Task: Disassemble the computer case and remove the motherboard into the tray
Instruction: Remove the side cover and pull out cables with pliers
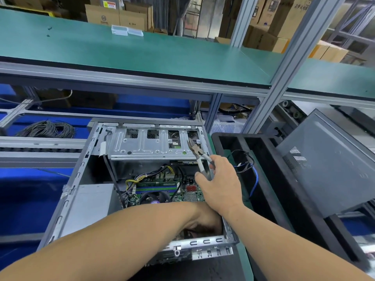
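Above open computer case [67, 201], my right hand [218, 183] grips diagonal cutters [195, 152], fingers curled round handles; left hand [205, 222] reaches deep inside over motherboard [188, 192], fingers hidden, cannot tell; black tray [263, 179] just right.

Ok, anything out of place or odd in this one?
Only small things: loose cables lie in the black tray instead of a board, and the removed side panel leans tilted beside it. The motherboard looks intact.
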